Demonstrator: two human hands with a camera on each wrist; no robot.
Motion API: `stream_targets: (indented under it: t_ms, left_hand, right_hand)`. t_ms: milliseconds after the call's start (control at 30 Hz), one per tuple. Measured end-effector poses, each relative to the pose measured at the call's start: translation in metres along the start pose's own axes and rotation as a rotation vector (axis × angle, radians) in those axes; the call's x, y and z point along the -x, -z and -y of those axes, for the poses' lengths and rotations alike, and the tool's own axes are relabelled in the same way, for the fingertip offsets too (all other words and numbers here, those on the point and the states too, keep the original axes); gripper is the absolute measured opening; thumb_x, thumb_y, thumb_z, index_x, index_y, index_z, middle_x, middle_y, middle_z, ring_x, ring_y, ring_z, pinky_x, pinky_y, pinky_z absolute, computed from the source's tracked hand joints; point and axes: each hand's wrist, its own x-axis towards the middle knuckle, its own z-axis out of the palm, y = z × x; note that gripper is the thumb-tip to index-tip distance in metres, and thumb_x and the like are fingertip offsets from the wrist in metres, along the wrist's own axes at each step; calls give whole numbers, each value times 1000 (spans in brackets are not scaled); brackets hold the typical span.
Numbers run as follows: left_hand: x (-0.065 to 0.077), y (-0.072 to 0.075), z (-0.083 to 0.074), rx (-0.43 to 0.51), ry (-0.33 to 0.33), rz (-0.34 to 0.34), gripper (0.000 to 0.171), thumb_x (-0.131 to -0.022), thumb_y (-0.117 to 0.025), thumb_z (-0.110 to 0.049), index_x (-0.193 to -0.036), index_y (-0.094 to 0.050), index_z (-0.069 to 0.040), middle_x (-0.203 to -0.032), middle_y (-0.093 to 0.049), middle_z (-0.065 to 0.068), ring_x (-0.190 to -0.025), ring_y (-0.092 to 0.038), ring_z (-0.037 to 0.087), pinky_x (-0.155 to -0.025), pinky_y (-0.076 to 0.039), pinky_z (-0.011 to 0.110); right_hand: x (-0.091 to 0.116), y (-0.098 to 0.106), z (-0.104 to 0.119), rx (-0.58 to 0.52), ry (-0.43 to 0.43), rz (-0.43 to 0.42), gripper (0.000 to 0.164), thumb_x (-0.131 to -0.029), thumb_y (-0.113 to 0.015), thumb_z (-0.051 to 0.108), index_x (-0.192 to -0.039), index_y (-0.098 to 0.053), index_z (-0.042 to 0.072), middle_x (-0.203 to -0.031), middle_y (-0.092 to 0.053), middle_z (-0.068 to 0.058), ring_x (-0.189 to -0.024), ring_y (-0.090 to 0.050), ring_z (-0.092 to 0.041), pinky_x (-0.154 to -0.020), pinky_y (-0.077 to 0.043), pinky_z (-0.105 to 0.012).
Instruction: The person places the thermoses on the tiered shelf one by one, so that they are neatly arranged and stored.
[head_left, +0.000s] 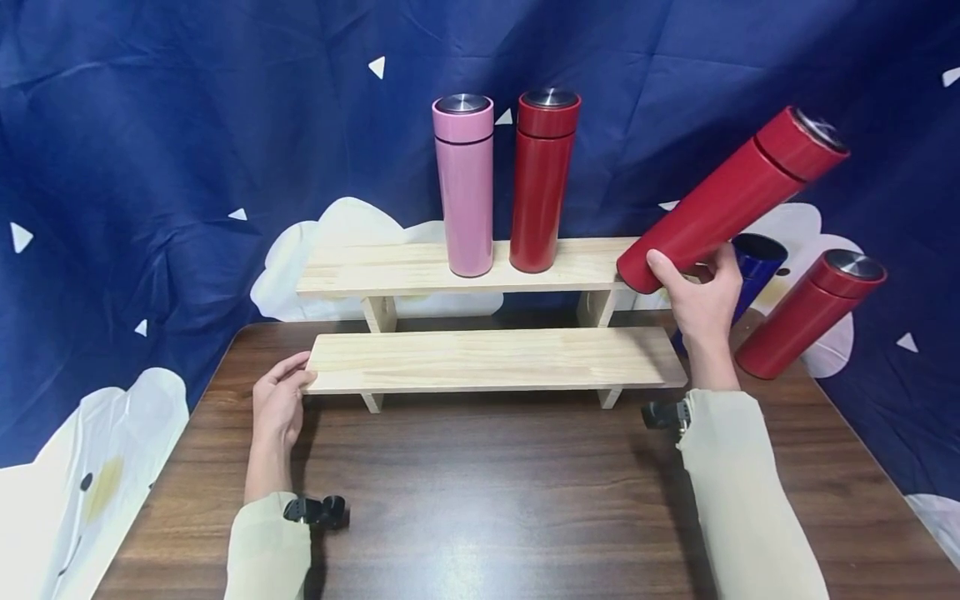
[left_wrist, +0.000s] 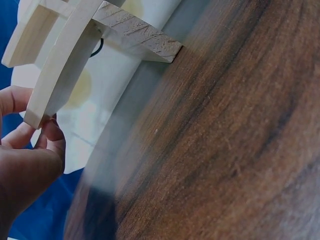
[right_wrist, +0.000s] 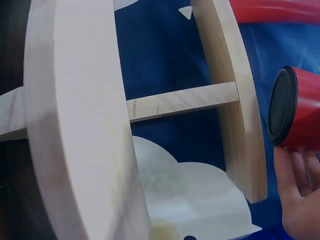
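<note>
My left hand [head_left: 279, 398] pinches the left end of the lower board of the wooden rack [head_left: 487, 360]. My right hand [head_left: 705, 296] grasps a tilted red bottle [head_left: 731, 200] near its base, raised just clear of the rack's upper board at the right end. A pink bottle [head_left: 467, 200] and an upright red bottle [head_left: 542, 192] stand apart on the rack's upper board. Right of the rack, I note a blue cylinder [head_left: 753, 267], partly hidden, and a third red bottle [head_left: 806, 321].

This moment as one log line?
left hand: grips lower shelf | right hand: holds tilted red bottle | upper shelf: pink bottle, second red bottle, upright | right side: third red bottle, blue container
</note>
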Motion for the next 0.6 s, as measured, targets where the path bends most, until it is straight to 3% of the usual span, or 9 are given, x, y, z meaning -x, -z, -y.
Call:
stream_targets:
  t_ms: [267,600]
  left_hand:
    - [0,1,-1,-3,-18,14,35,-84,-57,20,-108,-74,0,-89,-68,0,-88,-60,12,-76,-51,17]
    - [1,-1,-1,-21,-18,15,35,-84,-56,20,-112,-71,3,-91,-67,1,-90,-60,13,-77,-50,17]
  right_hand:
    - [-6,-15,3,148,-34,75,50,-76,-87,29,-119,-63,17,-102,-64,8,-86,-64,-10,-76,-50,-18]
    - [-14,-32,5,214,-71,120,59,-76,-86,40,-124,-60,17,-108,-64,3,-96,-63,-14,-81,-48,-20]
